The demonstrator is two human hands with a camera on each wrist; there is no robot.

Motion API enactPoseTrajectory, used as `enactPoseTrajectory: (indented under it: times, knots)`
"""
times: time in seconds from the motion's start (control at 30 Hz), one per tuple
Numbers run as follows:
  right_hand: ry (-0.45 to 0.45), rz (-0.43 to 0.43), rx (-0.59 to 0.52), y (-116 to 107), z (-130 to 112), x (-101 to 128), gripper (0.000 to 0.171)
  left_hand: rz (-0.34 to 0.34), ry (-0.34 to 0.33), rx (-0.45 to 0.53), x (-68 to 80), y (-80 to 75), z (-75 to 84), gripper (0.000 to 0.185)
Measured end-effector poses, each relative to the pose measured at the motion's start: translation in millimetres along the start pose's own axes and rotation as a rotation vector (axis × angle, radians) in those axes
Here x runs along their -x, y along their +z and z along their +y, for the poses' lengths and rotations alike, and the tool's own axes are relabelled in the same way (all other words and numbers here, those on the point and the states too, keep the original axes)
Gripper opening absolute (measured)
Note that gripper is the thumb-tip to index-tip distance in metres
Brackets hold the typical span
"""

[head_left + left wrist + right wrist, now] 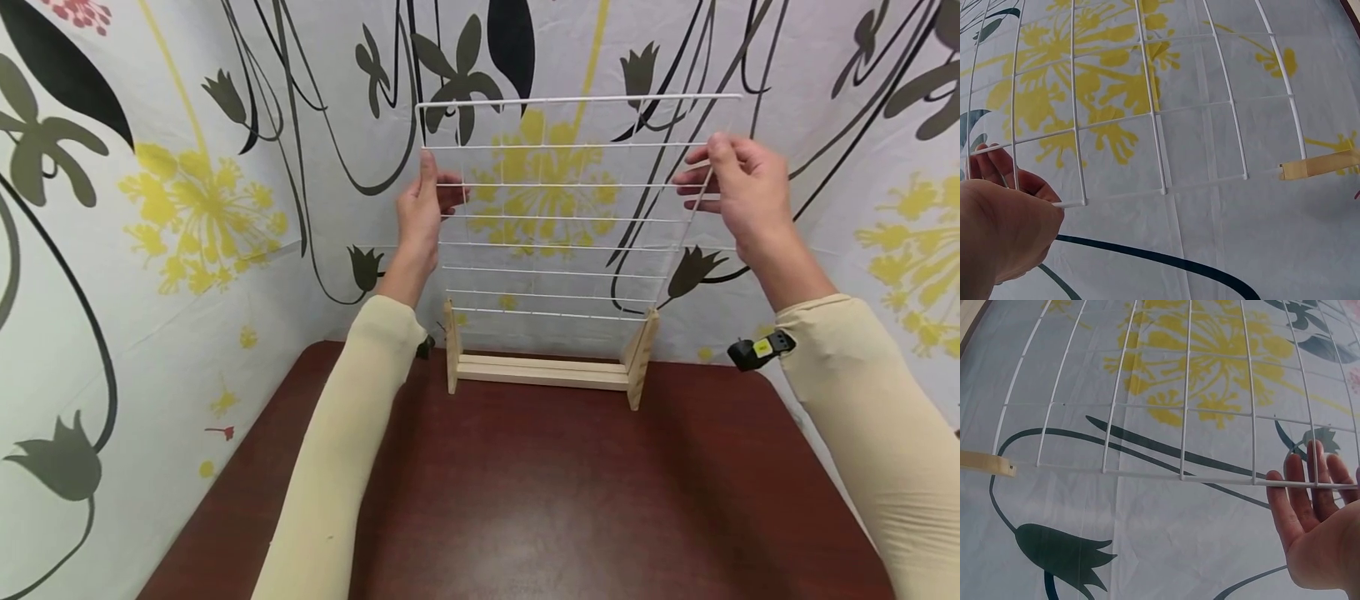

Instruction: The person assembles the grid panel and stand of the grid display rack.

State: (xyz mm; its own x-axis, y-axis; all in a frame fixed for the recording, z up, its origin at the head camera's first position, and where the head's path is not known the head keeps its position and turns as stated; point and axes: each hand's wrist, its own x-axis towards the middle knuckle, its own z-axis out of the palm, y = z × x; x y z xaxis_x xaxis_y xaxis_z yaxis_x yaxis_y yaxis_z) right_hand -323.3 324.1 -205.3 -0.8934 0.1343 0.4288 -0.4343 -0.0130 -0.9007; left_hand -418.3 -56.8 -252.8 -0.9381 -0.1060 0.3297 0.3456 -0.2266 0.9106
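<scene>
A white wire grid panel (577, 101) stands upright, its lower corners at a pale wooden stand (543, 372) with two end pieces joined by a crossbar. My left hand (422, 221) grips the panel's left edge near the top, thumb in front and fingers behind. On the opposite edge, at about the same height, my right hand (753, 187) holds the side wire between thumb and fingers. The left wrist view has the left hand (1013, 225) wrapped about the edge wire. In the right wrist view, fingers of the right hand (1329, 544) reach behind the grid; the thumb is hidden.
The stand rests toward the back of a dark reddish-brown table (555, 483). Behind and beside it hangs a white cloth (247, 358) printed with yellow, green and black plants. A small black device (757, 350) is strapped at the right wrist.
</scene>
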Motion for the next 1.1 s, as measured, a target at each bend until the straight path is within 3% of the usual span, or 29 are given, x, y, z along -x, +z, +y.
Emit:
enactPoseTrajectory:
  times: [0.83,1.1]
  knots:
    - [0.013,-0.004,-0.070,-4.3,4.4,3.5,0.035,-0.002,-0.028,0.025,0.6,3.2,0.5,0.062]
    - [0.029,-0.015,-0.048,-5.5,6.3,3.2,0.037,0.009,-0.036,0.037,-0.7,3.1,-0.4,0.061]
